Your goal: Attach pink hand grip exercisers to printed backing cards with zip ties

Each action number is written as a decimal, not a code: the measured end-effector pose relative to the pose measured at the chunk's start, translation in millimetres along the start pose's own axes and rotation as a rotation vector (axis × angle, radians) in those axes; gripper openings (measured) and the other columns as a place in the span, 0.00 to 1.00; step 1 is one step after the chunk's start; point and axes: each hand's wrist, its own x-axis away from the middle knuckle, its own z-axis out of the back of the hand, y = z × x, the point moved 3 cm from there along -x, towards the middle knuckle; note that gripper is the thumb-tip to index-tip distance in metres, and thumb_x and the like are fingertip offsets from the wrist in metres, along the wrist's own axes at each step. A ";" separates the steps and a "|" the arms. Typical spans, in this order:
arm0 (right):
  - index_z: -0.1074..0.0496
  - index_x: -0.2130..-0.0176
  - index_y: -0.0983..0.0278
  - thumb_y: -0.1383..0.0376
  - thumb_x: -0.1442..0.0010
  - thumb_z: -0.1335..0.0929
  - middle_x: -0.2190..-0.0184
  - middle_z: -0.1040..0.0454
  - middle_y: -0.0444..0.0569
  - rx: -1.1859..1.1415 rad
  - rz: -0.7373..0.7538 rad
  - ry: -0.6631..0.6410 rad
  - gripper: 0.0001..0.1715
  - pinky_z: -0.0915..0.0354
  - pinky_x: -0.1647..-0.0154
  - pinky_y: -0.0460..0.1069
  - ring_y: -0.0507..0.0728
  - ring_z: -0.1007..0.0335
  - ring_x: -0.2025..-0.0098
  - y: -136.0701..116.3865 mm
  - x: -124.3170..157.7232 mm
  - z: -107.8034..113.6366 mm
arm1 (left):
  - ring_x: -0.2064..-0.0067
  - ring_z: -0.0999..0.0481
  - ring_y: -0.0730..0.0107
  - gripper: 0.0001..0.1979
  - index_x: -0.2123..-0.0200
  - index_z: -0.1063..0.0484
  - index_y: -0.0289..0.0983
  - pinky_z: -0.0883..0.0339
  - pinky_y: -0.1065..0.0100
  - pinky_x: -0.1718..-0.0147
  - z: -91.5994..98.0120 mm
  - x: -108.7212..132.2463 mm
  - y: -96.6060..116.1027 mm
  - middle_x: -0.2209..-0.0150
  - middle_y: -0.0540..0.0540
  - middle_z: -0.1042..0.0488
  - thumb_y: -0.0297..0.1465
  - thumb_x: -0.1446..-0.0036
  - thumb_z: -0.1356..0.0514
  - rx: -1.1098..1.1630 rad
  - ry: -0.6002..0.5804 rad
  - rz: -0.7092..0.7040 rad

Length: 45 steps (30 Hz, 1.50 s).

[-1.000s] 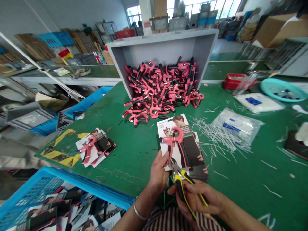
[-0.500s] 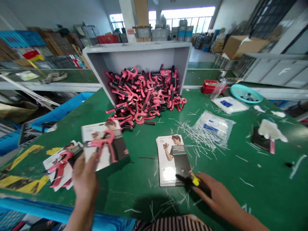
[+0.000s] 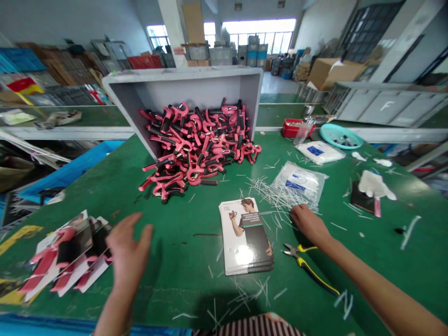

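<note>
My left hand (image 3: 129, 247) is open and holds nothing, its fingers spread just right of several pink-and-black hand grips on printed cards (image 3: 66, 256). These lie overlapping at the left of the table. My right hand (image 3: 310, 223) reaches to the edge of a pile of thin white cable ties (image 3: 276, 193). Its fingers are curled together, and what they pinch, if anything, is hidden. Below it lie pliers (image 3: 303, 261) with yellow-and-black handles, jaws slightly apart. A stack of printed cards (image 3: 241, 238) is in front of me, between my hands.
A tipped grey crate (image 3: 185, 74) spills loose hand grips (image 3: 196, 144) onto the green table. Plastic bags of ties (image 3: 304, 182), a red box (image 3: 294, 128), a turquoise dish (image 3: 341, 135) and a white glove (image 3: 374, 184) are at the right. Loose tie pieces are scattered about.
My left hand has let go of the carded hand grip, which now lies with the others at the left. My right hand has put down the pliers and moved up to the cable ties.
</note>
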 end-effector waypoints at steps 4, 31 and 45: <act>0.31 0.62 0.65 0.65 0.32 0.41 0.65 0.29 0.54 0.081 -0.046 0.017 0.12 0.45 0.74 0.48 0.61 0.30 0.65 1.0 -1.6 12.8 | 0.47 0.29 0.58 0.12 0.54 0.26 0.41 0.39 0.52 0.46 -91.5 32.1 75.2 0.53 0.45 0.23 0.29 0.36 0.46 0.299 -0.407 -0.229; 0.27 0.61 0.65 0.55 0.39 0.31 0.73 0.27 0.45 -1.733 -0.135 -0.246 0.15 0.36 0.75 0.46 0.50 0.34 0.77 -118.3 63.6 14.3 | 0.47 0.32 0.54 0.22 0.47 0.31 0.37 0.37 0.54 0.49 -115.0 92.4 131.4 0.47 0.37 0.30 0.34 0.45 0.36 0.555 -0.572 0.145; 0.31 0.58 0.62 0.58 0.37 0.33 0.70 0.26 0.45 -1.749 -0.016 0.002 0.11 0.31 0.71 0.49 0.52 0.30 0.74 -136.5 30.6 45.6 | 0.59 0.23 0.61 0.19 0.49 0.29 0.36 0.31 0.65 0.62 -114.3 76.0 63.4 0.57 0.43 0.22 0.37 0.42 0.40 1.026 -0.559 0.641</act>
